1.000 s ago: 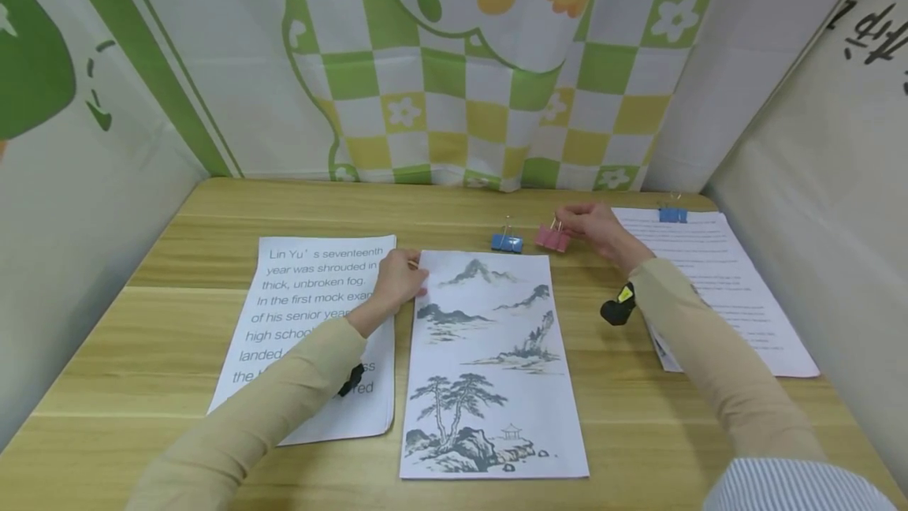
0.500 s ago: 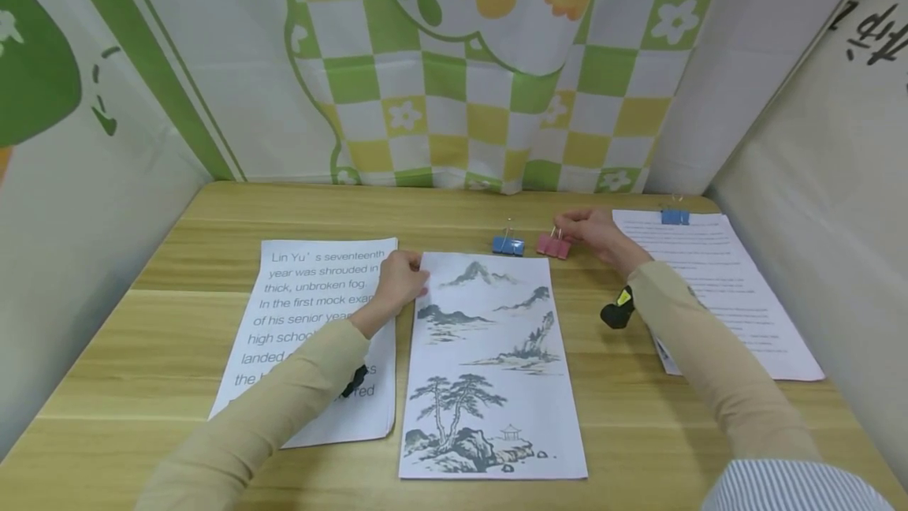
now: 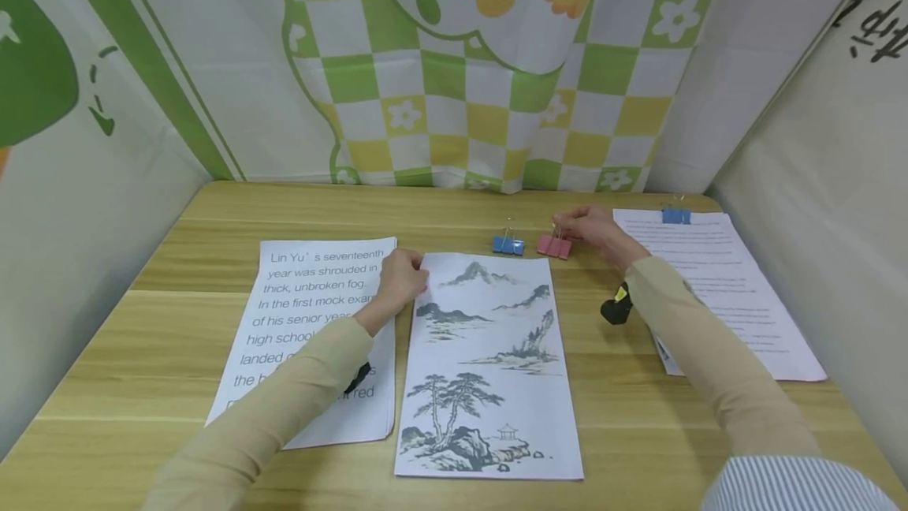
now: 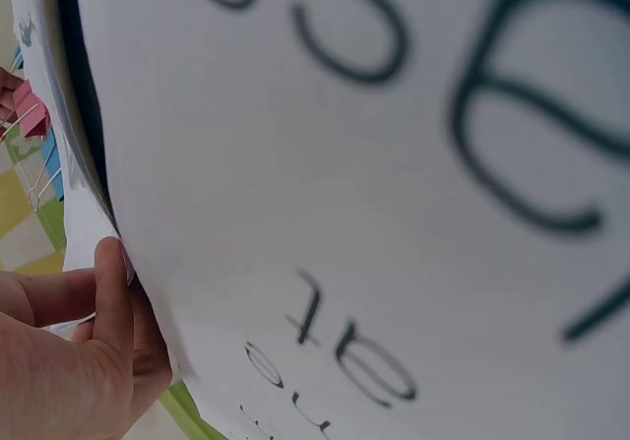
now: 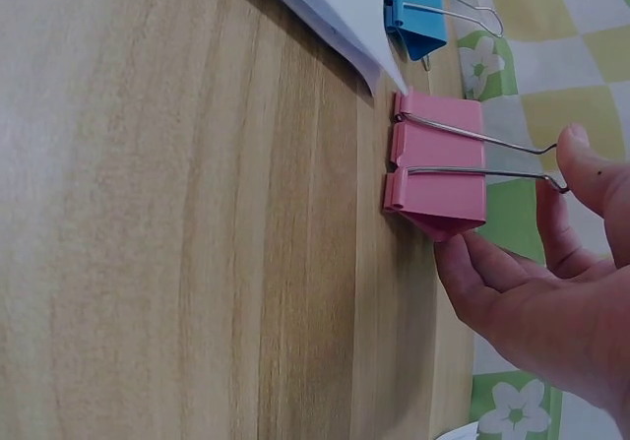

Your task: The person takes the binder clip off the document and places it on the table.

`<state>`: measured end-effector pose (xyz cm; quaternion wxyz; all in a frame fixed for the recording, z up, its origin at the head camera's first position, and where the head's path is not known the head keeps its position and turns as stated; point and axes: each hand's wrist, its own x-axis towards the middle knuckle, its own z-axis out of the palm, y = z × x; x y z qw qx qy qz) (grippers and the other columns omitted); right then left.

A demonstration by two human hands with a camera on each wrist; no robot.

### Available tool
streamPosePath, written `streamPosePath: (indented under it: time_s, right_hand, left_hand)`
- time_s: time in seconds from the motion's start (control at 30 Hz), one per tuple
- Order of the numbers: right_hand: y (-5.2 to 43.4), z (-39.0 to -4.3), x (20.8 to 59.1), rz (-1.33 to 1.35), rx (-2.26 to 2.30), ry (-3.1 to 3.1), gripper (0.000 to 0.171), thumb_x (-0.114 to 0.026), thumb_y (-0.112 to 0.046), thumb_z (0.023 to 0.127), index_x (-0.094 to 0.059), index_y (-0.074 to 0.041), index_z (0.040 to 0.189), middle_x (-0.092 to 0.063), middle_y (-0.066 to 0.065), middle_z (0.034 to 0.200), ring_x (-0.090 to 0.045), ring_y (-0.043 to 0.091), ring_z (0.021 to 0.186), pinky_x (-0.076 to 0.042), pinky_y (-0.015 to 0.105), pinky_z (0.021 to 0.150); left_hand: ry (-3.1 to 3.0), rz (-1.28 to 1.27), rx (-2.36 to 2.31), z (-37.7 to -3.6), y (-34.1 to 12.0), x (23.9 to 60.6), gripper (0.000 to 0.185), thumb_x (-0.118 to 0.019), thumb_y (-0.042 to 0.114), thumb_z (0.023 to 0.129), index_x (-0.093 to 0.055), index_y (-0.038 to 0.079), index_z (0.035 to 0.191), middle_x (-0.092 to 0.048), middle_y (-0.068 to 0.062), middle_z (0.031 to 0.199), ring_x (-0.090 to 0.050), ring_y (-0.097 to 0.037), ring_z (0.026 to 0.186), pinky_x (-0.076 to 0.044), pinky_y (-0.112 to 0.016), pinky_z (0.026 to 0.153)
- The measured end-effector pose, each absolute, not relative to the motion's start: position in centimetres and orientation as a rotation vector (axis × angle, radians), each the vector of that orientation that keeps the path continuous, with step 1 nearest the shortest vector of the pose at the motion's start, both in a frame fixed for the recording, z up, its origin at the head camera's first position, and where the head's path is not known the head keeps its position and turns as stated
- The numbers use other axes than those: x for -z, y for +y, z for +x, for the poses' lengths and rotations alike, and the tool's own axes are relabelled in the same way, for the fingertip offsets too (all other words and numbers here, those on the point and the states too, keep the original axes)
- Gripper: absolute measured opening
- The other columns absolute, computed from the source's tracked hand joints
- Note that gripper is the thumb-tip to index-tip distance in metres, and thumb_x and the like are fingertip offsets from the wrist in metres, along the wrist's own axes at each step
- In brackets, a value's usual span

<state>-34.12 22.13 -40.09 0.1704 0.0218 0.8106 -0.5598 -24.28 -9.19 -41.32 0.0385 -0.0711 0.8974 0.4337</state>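
Observation:
A sheet stack printed with an ink landscape (image 3: 489, 361) lies at the table's middle. My left hand (image 3: 414, 273) pinches its upper left corner; in the left wrist view the thumb (image 4: 112, 281) presses on the paper's edge. A pink binder clip (image 3: 553, 246) stands just beyond the stack's upper right corner, beside a blue binder clip (image 3: 507, 244). My right hand (image 3: 570, 232) holds the pink clip (image 5: 437, 178): its thumb (image 5: 592, 169) is on the wire handles and its fingers (image 5: 474, 266) are at the clip's folded back.
A stack of large-print text (image 3: 312, 314) lies under my left forearm. A clipped stack of small-print pages (image 3: 731, 282) with a blue clip (image 3: 675, 216) lies at the right. Patterned cloth (image 3: 454, 61) hangs behind the wooden table (image 3: 163, 337).
Both hands stay almost where they were. The landscape stack has shifted slightly toward me, and the right hand stays at the pink clip.

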Motion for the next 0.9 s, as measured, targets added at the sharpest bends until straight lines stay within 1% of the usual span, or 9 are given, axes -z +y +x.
streamPosePath:
  time_s: [0.07,0.17,0.33,0.47,0.53,0.6,0.7,0.77,0.9]
  right_hand:
    - [22.0,-34.1,39.9,0.078,1.575,2.316,0.027,-0.056,-0.022,0.095,-0.051,0.002,0.107,-0.061,-0.009,0.078,-0.062,-0.001,0.073,-0.053,0.017,0.077]
    - [21.8,-33.9,39.7,0.108,1.545,2.360,0.025,-0.057,-0.025,0.094,-0.052,-0.001,0.101,-0.062,-0.005,0.079,-0.061,0.000,0.072,-0.053,0.018,0.076]
    - [21.4,-33.6,39.8,0.099,1.448,2.508,0.033,-0.058,-0.028,0.094,-0.056,0.003,0.104,-0.066,0.007,0.093,-0.059,0.000,0.073,-0.052,0.018,0.073]
    - [21.2,-33.4,39.9,0.084,1.300,2.628,0.041,-0.057,-0.034,0.093,-0.059,0.004,0.109,-0.066,0.020,0.109,-0.059,0.009,0.082,-0.048,0.020,0.073]
    - [21.2,-33.4,40.0,0.086,1.273,2.635,0.045,-0.056,-0.035,0.094,-0.058,0.005,0.113,-0.064,0.023,0.116,-0.061,0.018,0.092,-0.049,0.023,0.077]
    - [21.3,-33.5,40.0,0.093,1.310,2.603,0.050,-0.053,-0.035,0.096,-0.054,0.008,0.120,-0.059,0.026,0.123,-0.060,0.027,0.105,-0.052,0.029,0.087]
    - [21.9,-33.5,40.0,0.116,1.399,2.579,0.053,-0.049,-0.035,0.098,-0.049,0.009,0.128,-0.054,0.027,0.128,-0.056,0.033,0.115,-0.049,0.037,0.100]
    - [22.9,-33.3,39.8,0.142,1.446,2.607,0.052,-0.048,-0.032,0.098,-0.048,0.010,0.129,-0.055,0.027,0.127,-0.058,0.032,0.113,-0.049,0.037,0.101]
    - [26.2,-32.7,39.4,0.231,1.406,2.726,0.044,-0.049,-0.025,0.097,-0.053,0.010,0.123,-0.065,0.016,0.103,-0.062,0.019,0.091,-0.053,0.026,0.084]
  left_hand:
    - [2.755,-0.218,-1.323,-24.3,-9.1,41.2,0.020,-0.056,-0.001,0.084,-0.066,-0.008,0.100,-0.068,-0.020,0.089,-0.065,-0.017,0.066,-0.055,-0.021,0.057]
    - [2.774,-0.217,-1.297,-24.3,-9.0,41.1,0.021,-0.057,-0.001,0.083,-0.067,-0.007,0.100,-0.068,-0.020,0.086,-0.064,-0.016,0.063,-0.052,-0.018,0.053]
    - [2.798,-0.218,-1.235,-24.5,-9.0,41.3,0.024,-0.056,-0.001,0.082,-0.067,-0.006,0.103,-0.069,-0.020,0.087,-0.061,-0.016,0.062,-0.048,-0.017,0.050]
    - [2.829,-0.215,-1.200,-24.5,-8.9,41.6,0.022,-0.056,-0.003,0.080,-0.069,-0.005,0.097,-0.068,-0.019,0.085,-0.055,-0.015,0.059,-0.043,-0.016,0.047]
    - [2.840,-0.220,-1.182,-24.5,-8.9,41.7,0.020,-0.055,-0.003,0.079,-0.070,-0.004,0.093,-0.068,-0.018,0.083,-0.053,-0.014,0.057,-0.040,-0.016,0.045]
    - [2.844,-0.231,-1.167,-24.6,-8.8,41.7,0.019,-0.055,-0.003,0.079,-0.070,-0.004,0.091,-0.067,-0.018,0.082,-0.051,-0.014,0.057,-0.038,-0.016,0.044]
    - [2.836,-0.250,-1.155,-24.6,-8.7,41.6,0.019,-0.056,-0.004,0.079,-0.070,-0.003,0.090,-0.067,-0.017,0.082,-0.052,-0.014,0.057,-0.038,-0.016,0.044]
    - [2.829,-0.261,-1.153,-24.6,-8.7,41.6,0.019,-0.056,-0.004,0.078,-0.070,-0.004,0.090,-0.067,-0.017,0.083,-0.052,-0.015,0.058,-0.038,-0.016,0.045]
    - [2.837,-0.266,-1.137,-24.6,-8.6,41.5,0.020,-0.055,-0.004,0.077,-0.070,-0.004,0.090,-0.068,-0.018,0.084,-0.054,-0.017,0.060,-0.039,-0.017,0.046]
